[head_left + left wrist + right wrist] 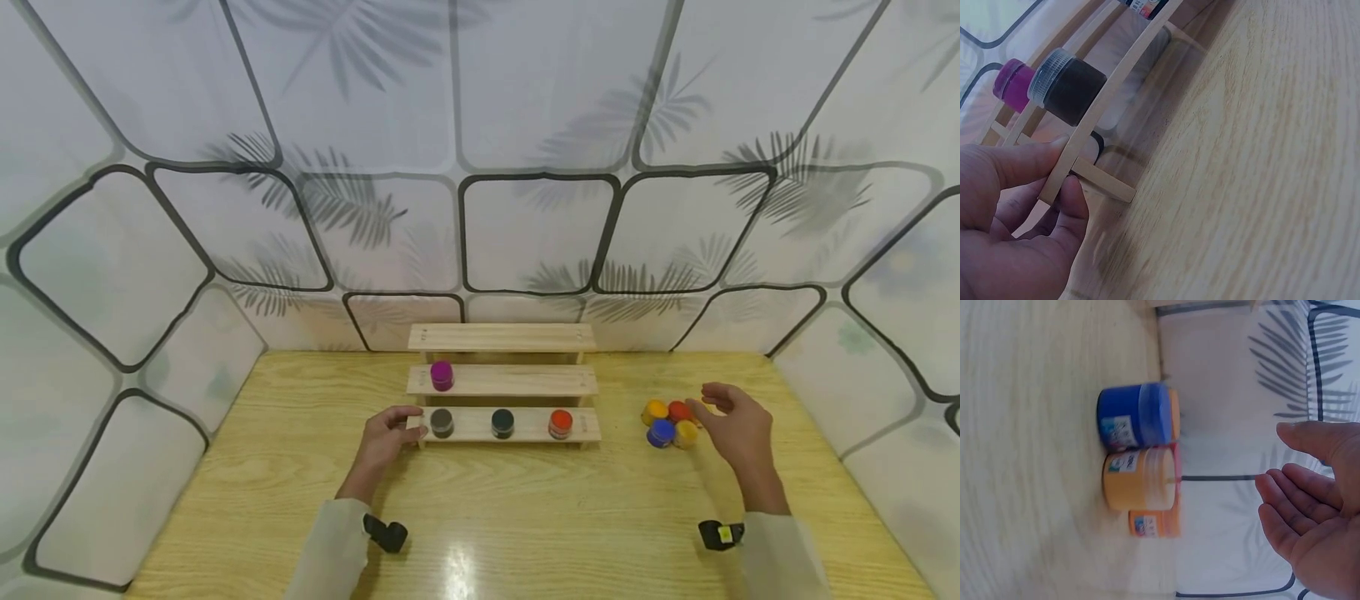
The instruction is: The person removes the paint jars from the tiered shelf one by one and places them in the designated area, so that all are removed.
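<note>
My left hand (384, 437) pinches the left end of the lowest step of a three-step wooden rack (480, 423); in the left wrist view, thumb and fingers (1071, 209) lie on either side of the board. On that step stand a dark grey paint jar (442, 422), a dark green jar (502, 423) and a red-orange jar (560, 424). A purple jar (442, 376) sits on the middle step. My right hand (738, 425) hovers beside a cluster of jars, fingers loosely bent and holding nothing. The cluster includes a blue jar (1129, 417), a yellow jar (1138, 479) and a red jar (678, 411).
An orange-yellow jar (655, 411) stands at the back left of the cluster, and another orange jar (1155, 523) is partly hidden. The rack's top step (502, 337) is close to the patterned curtain (536, 233). Beneath everything lies a wood-grain table (525, 517).
</note>
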`<state>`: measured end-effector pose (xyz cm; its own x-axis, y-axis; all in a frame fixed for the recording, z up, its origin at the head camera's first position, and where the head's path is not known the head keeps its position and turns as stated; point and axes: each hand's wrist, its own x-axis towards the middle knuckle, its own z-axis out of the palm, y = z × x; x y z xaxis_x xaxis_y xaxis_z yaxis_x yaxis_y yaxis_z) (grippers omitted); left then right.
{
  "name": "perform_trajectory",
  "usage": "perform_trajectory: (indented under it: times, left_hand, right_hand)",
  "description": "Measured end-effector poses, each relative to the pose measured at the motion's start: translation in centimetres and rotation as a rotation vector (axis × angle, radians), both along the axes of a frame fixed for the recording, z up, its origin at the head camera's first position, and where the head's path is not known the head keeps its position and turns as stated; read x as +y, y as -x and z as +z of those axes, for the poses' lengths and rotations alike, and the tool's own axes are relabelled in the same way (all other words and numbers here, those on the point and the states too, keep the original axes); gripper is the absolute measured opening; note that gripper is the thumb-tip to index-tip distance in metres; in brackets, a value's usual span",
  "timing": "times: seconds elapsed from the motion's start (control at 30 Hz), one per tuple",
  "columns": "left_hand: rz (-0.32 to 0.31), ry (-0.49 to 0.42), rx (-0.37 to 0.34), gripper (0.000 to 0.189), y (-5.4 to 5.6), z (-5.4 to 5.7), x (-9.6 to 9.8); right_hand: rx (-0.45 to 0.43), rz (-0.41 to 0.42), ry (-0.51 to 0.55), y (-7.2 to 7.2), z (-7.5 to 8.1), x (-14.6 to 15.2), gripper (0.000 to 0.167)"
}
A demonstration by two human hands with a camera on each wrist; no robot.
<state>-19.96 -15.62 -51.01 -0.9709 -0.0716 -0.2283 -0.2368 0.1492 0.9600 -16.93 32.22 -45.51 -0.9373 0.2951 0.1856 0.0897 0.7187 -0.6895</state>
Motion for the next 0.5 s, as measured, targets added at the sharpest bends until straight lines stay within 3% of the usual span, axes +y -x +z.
perform_trajectory:
  times: [0.5]
  left_hand:
    - [0.011,-0.009,-0.012,0.031,0.2,0.0,0.1]
  right_hand:
    - [0.091,0.058,0.1,1.9,0.7,-4.3,0.041]
